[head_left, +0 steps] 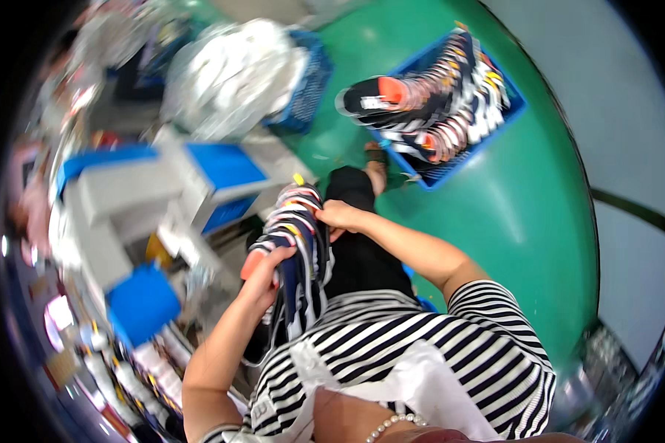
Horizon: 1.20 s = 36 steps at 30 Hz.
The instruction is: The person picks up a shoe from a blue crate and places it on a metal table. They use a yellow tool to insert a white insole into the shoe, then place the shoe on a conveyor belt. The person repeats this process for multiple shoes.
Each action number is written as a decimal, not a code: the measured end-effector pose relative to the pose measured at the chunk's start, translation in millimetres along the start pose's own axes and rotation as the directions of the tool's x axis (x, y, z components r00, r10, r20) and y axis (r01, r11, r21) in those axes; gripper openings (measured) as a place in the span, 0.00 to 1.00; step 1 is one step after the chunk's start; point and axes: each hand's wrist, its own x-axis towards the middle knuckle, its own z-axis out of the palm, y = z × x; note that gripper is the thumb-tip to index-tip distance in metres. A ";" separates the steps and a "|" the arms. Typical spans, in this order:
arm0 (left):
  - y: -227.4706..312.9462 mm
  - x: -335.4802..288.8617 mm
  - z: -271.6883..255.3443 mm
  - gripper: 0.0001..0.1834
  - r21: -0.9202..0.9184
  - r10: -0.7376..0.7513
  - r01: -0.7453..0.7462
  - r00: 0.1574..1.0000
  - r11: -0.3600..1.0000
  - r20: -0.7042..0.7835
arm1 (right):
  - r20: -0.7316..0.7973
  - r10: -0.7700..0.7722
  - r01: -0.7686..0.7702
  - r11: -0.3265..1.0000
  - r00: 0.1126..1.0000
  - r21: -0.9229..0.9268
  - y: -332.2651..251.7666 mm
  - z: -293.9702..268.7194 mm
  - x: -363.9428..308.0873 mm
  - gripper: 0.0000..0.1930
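Note:
A stack of dark shoe uppers (297,244) with orange and white trim lies on my lap. My left hand (267,272) grips the near end of the stack by its orange tip. My right hand (340,215) holds the far side of the same stack, fingers closed on its edge. I am seated, in a black-and-white striped top and black trousers. The underside of the stack is hidden.
A blue crate (488,125) on the green floor (524,221) ahead to the right holds several more uppers (428,103). A blue basket (307,88) with white bagged material (229,74) stands ahead to the left. A grey and blue machine (148,199) is at my left.

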 end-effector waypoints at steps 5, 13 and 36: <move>-63.7 5.7 -63.4 0.11 -0.234 0.382 -0.347 0.915 0.908 0.127 | -0.151 -0.222 0.049 0.699 0.963 -0.713 18.8 67.1 18.9 0.28; -121.3 -52.2 -130.6 0.17 -0.386 0.254 -0.214 0.965 0.897 0.057 | 0.171 -0.609 0.495 0.415 0.775 -0.763 5.0 132.4 -82.7 0.24; -171.3 -78.8 -145.0 0.24 0.478 0.922 -0.816 0.385 0.323 0.034 | 0.298 -0.601 0.628 0.464 0.741 -0.625 -69.3 201.8 -71.5 0.15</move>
